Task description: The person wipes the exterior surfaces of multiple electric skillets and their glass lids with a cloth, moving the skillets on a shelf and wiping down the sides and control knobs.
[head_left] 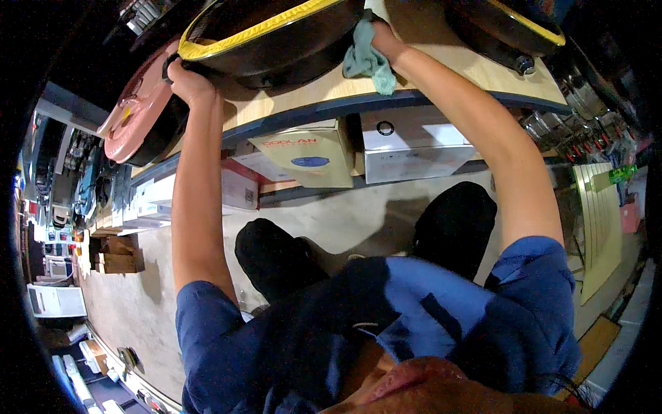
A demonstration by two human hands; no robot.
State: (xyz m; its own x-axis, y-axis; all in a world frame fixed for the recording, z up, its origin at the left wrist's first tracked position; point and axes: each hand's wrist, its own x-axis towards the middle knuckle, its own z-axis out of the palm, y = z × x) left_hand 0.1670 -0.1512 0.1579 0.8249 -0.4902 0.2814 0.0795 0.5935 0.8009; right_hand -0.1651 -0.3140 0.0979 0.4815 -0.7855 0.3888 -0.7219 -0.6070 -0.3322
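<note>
A large black round pan (289,58) with a yellow rim stands on the wooden shelf at the top of the view; its far part is cut off. My left hand (190,83) is closed at its left side, fingers around a dark side handle. At the pan's right side my right hand (387,41) grips a pale green cloth (369,61), which hangs down against the pan near its right handle. The fingertips of that hand are partly hidden by the cloth and the pan.
A pink pan-like appliance (143,110) is at the left, close to my left hand. Another black pan (493,34) with a yellow rim stands at the right. Below the wooden shelf (303,100) are a yellowish box (314,155) and a white box (414,148). Glassware (579,103) crowds the far right.
</note>
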